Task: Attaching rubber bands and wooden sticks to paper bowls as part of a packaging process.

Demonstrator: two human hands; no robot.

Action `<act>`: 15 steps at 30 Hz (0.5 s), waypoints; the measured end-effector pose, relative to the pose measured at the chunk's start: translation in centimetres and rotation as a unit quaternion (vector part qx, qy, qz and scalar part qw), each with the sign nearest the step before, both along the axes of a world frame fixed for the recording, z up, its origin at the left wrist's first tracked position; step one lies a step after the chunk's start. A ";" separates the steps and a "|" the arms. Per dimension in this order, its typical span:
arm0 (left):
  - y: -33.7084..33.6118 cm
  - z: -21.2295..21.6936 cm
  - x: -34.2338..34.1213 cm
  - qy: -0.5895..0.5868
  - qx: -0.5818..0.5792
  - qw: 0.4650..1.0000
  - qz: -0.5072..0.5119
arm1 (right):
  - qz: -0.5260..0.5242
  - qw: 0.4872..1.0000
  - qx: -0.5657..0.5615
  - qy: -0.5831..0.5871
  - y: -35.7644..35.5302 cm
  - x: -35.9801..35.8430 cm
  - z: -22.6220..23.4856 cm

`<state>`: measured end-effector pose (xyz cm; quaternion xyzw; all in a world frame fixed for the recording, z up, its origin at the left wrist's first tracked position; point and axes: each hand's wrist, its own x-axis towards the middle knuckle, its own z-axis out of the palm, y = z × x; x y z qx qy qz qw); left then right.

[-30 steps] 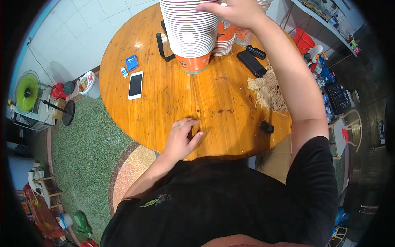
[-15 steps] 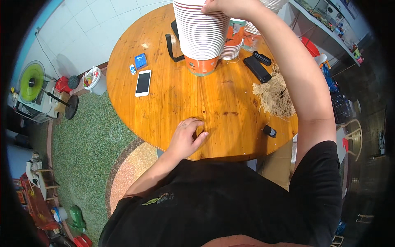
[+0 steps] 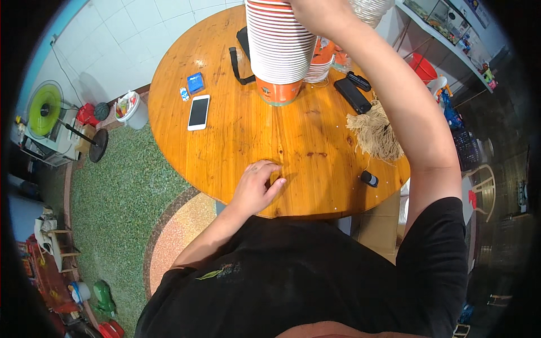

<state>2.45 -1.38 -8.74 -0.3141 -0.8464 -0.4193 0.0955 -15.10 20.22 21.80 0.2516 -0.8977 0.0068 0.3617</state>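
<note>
A tall nested stack of paper buckets, white-rimmed with an orange printed bottom one, stands on the round wooden table and runs past the top edge of the view. Against the upper right side of this stack is my right hand; its fingertips are cut off or hidden, so their grip does not show. My left hand rests on the table's near edge, holding nothing, its fingers loosely bent and the thumb apart. Behind the tall stack, to the right, sits another group of orange and white paper buckets.
Left on the table lie a white phone and a blue box. A black strap is beside the stack. To the right are a black case, a beige string bundle and a small black bottle.
My right hand has shifted slightly right and up, and its thumb no longer shows on the rims. The stack appears a little farther right in view. My left hand stays put.
</note>
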 end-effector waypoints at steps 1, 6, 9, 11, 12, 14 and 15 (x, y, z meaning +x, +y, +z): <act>0.2 0.1 -0.1 0.013 -0.005 1.000 -0.007 | 0.036 0.996 0.015 0.080 1.0 -1.1 -0.8; 0.2 0.2 0.1 0.007 -0.001 1.000 0.002 | 0.073 0.980 -0.011 0.183 0.8 -1.5 -1.5; 0.1 0.0 0.1 0.006 0.002 1.000 0.004 | 0.038 0.971 0.010 0.237 1.1 -2.1 -0.4; 0.2 0.1 0.2 0.005 0.000 1.000 -0.002 | 0.066 0.935 -0.003 0.347 1.5 -2.2 1.1; 0.3 0.1 0.2 0.008 0.003 1.000 -0.003 | 0.064 0.936 -0.002 0.347 1.9 -2.1 1.9; 0.2 0.2 0.2 0.008 0.005 1.000 -0.001 | 0.053 0.901 -0.022 0.430 2.2 -1.6 3.8; 0.2 0.2 0.2 0.013 0.007 1.000 0.000 | 0.057 0.880 -0.033 0.470 2.5 -1.1 4.7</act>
